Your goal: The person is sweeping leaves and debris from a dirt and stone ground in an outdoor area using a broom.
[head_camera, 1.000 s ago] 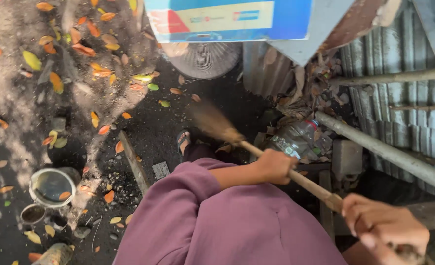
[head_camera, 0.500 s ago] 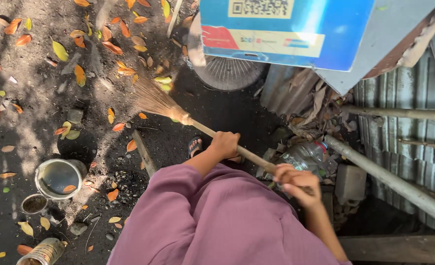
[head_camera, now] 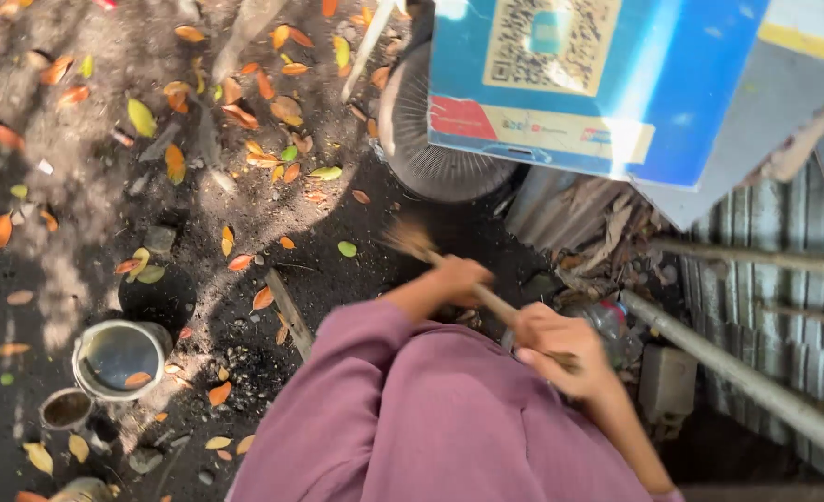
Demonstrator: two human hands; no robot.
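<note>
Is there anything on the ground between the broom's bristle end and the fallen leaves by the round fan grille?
Nothing large shows. The brown straw broom head sits on dark bare soil, with a green leaf just beside it. The orange and yellow leaves lie farther up, and the round wire fan grille stands off to the side.

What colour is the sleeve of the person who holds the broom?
The sleeve is mauve purple, plain with no pattern. It shows in the head view, the only one.
</note>
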